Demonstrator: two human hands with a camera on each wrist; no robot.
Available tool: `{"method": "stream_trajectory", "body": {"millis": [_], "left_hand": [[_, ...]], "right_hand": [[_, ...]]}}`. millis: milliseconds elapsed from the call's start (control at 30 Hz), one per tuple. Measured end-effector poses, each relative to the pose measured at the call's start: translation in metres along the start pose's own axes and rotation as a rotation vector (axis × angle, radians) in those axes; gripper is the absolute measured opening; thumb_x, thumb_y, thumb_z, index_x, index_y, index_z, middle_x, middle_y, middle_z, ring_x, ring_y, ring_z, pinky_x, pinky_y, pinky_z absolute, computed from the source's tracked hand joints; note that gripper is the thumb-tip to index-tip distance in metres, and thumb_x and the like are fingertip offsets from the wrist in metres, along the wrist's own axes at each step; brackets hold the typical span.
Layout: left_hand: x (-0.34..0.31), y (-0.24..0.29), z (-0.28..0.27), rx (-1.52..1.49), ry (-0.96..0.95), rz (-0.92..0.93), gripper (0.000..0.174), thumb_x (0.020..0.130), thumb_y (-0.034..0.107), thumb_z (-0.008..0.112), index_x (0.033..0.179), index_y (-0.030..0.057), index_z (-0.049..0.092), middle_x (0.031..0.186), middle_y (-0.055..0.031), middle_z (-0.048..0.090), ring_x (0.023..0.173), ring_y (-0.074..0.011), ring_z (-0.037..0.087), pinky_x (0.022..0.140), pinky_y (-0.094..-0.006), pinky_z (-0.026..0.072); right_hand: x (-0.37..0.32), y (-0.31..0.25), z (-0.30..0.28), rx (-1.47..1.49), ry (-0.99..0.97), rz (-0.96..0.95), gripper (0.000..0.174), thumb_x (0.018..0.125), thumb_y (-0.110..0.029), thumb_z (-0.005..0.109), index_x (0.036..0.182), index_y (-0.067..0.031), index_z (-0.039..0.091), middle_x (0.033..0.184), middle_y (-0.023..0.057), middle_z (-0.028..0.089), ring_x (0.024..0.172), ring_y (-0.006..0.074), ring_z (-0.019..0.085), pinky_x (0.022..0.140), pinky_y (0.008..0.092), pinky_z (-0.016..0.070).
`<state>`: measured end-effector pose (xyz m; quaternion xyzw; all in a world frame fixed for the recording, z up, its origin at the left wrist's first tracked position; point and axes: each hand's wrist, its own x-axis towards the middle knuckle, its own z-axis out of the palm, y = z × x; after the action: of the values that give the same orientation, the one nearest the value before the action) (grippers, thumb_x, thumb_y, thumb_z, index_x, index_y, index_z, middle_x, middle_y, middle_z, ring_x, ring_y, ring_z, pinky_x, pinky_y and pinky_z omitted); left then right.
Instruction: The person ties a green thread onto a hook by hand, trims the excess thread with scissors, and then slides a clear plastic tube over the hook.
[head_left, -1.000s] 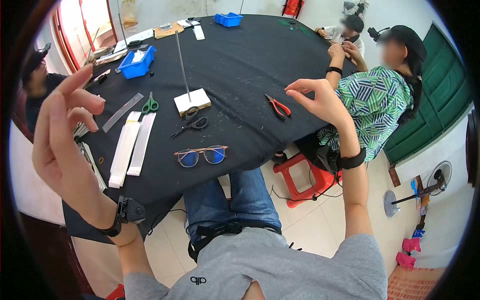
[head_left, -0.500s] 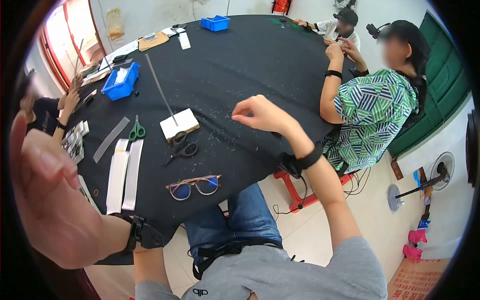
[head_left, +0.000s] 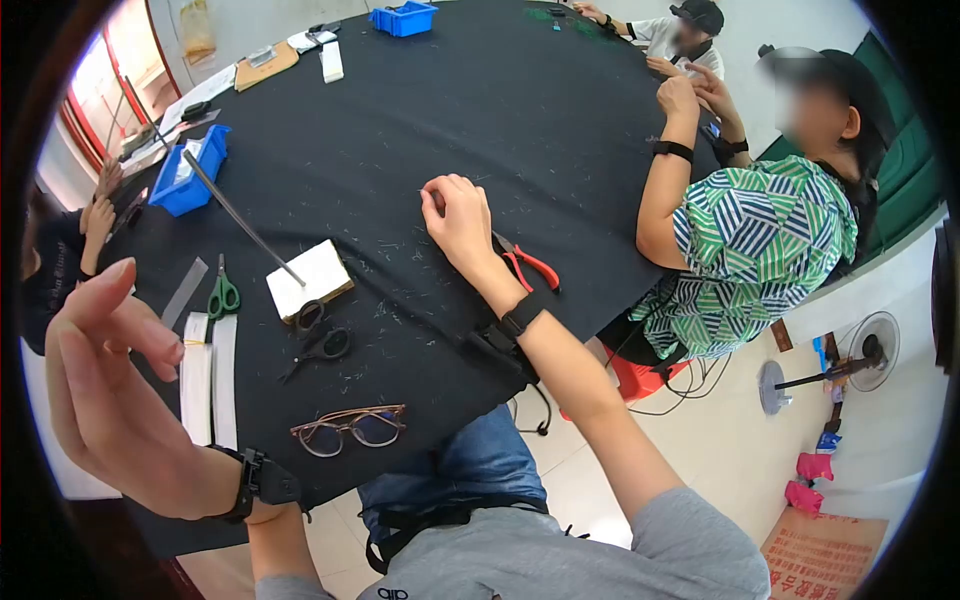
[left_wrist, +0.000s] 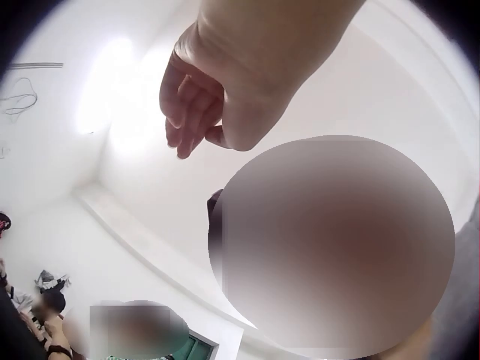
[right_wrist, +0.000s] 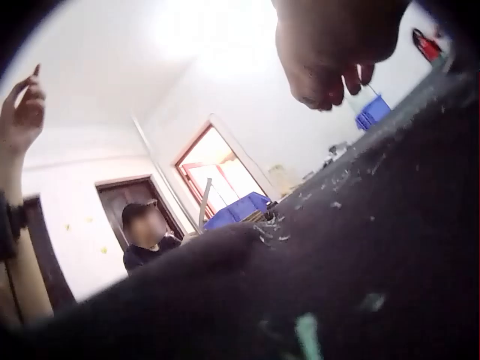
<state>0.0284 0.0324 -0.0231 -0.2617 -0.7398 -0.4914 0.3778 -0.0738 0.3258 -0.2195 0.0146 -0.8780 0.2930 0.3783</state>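
Note:
My left hand [head_left: 130, 410] is raised at the near left, its fingers loosely bent with nothing between them. Beyond it lie white strips [head_left: 225, 385] and green-handled scissors [head_left: 223, 292]. My right hand [head_left: 460, 225] hangs low over the black table, fingers loosely curled and no object showing in them. Right beside its wrist are red-handled pliers [head_left: 540, 272], partly covered by the hand. A white block [head_left: 305, 285] with a thin metal rod [head_left: 235, 210] stands between the hands. Black scissors [head_left: 325, 345] lie against its near side, and eyeglasses [head_left: 350, 430] rest near the table edge.
Small clippings are scattered over the black cloth [head_left: 400, 120]. A blue bin [head_left: 190, 175] sits at the left and another blue bin [head_left: 403, 18] at the far edge. A person in a patterned shirt [head_left: 765, 260] sits close on the right; others sit farther round the table.
My right hand has moved left and down over the table, from right of the pliers to their left. The left hand swung nearer, then away again. The head view has shifted.

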Motion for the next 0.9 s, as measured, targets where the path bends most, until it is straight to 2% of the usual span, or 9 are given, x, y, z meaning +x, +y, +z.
{"method": "stream_trajectory", "body": {"millis": [167, 300, 333, 433, 533, 633, 667, 767, 900], "left_hand": [[0.006, -0.017, -0.002, 0.118, -0.046, -0.014, 0.044, 0.102, 0.02, 0.025, 0.109, -0.0007, 0.064, 0.064, -0.0015, 0.051, 0.058, -0.0071, 0.048, 0.061, -0.0219, 0.0364], [0.008, -0.023, -0.005, 0.179, -0.057, -0.016, 0.044, 0.102, 0.021, 0.025, 0.11, 0.0019, 0.065, 0.065, -0.0035, 0.054, 0.059, -0.0084, 0.053, 0.065, -0.0239, 0.0403], [0.008, -0.024, -0.007, 0.179, -0.083, 0.007, 0.042, 0.103, 0.022, 0.029, 0.114, -0.0018, 0.062, 0.068, -0.0034, 0.052, 0.06, -0.0081, 0.049, 0.061, -0.0223, 0.0364], [0.011, -0.032, -0.014, 0.167, -0.13, 0.041, 0.042, 0.103, 0.023, 0.033, 0.117, -0.0056, 0.059, 0.069, -0.0044, 0.052, 0.06, -0.0085, 0.048, 0.057, -0.0205, 0.0349], [0.009, -0.05, -0.027, 0.173, -0.075, 0.157, 0.043, 0.103, 0.026, 0.033, 0.117, -0.0062, 0.059, 0.071, -0.0043, 0.056, 0.061, -0.0082, 0.051, 0.057, -0.0201, 0.0368], [0.012, -0.062, -0.038, 0.044, -0.102, 0.003, 0.051, 0.103, 0.034, 0.031, 0.119, -0.006, 0.058, 0.073, -0.0027, 0.055, 0.063, -0.0079, 0.051, 0.059, -0.02, 0.0371], [0.011, -0.059, -0.03, 0.107, 0.018, 0.026, 0.056, 0.102, 0.04, 0.029, 0.12, -0.005, 0.057, 0.074, -0.0018, 0.055, 0.063, -0.0078, 0.051, 0.06, -0.0198, 0.0371], [0.012, -0.058, -0.033, 0.171, 0.19, 0.058, 0.06, 0.102, 0.045, 0.028, 0.121, -0.0039, 0.057, 0.074, -0.0009, 0.055, 0.063, -0.0076, 0.051, 0.061, -0.0195, 0.0371], [0.007, -0.057, -0.037, 0.089, 0.205, 0.069, 0.057, 0.101, 0.043, 0.03, 0.12, -0.0037, 0.058, 0.074, -0.0009, 0.055, 0.063, -0.0073, 0.051, 0.06, -0.0193, 0.037]], "right_hand": [[0.003, 0.007, -0.008, -0.088, 0.153, 0.129, 0.009, 0.078, -0.007, 0.064, 0.082, -0.0059, 0.056, 0.078, 0.0069, 0.055, 0.078, 0.0258, 0.055, 0.071, 0.0388, 0.0403], [-0.003, 0.02, -0.004, -0.211, 0.116, 0.104, 0.012, 0.076, -0.004, 0.061, 0.086, -0.0047, 0.055, 0.085, 0.0095, 0.055, 0.084, 0.0272, 0.054, 0.074, 0.0397, 0.0414], [-0.003, 0.021, -0.004, -0.206, 0.11, 0.097, 0.012, 0.076, -0.004, 0.061, 0.086, -0.0047, 0.055, 0.085, 0.0095, 0.055, 0.084, 0.0272, 0.054, 0.074, 0.0397, 0.0414], [-0.005, 0.024, -0.004, -0.22, 0.041, 0.145, 0.012, 0.074, -0.003, 0.061, 0.085, -0.0042, 0.056, 0.087, 0.0103, 0.055, 0.086, 0.0282, 0.054, 0.075, 0.0397, 0.0418], [-0.003, 0.024, -0.004, -0.21, 0.032, 0.104, 0.011, 0.075, -0.007, 0.064, 0.085, -0.0055, 0.059, 0.089, 0.0088, 0.056, 0.09, 0.0273, 0.054, 0.077, 0.0392, 0.0421], [0.001, 0.024, 0.0, -0.253, 0.018, 0.056, 0.013, 0.076, -0.011, 0.067, 0.087, -0.006, 0.061, 0.09, 0.0081, 0.056, 0.091, 0.0264, 0.054, 0.077, 0.0389, 0.0421], [0.002, 0.025, 0.0, -0.236, -0.011, 0.083, 0.015, 0.077, -0.013, 0.069, 0.088, -0.0058, 0.062, 0.091, 0.0085, 0.057, 0.092, 0.0273, 0.055, 0.078, 0.0397, 0.0426], [0.007, 0.028, 0.002, -0.208, -0.071, 0.068, 0.013, 0.078, -0.011, 0.067, 0.089, -0.005, 0.063, 0.093, 0.0096, 0.059, 0.094, 0.0288, 0.056, 0.079, 0.041, 0.0434], [0.018, 0.031, 0.0, -0.324, -0.203, 0.103, 0.014, 0.079, -0.011, 0.067, 0.093, -0.0074, 0.067, 0.098, 0.0102, 0.06, 0.098, 0.0292, 0.056, 0.081, 0.0423, 0.0445]]}}
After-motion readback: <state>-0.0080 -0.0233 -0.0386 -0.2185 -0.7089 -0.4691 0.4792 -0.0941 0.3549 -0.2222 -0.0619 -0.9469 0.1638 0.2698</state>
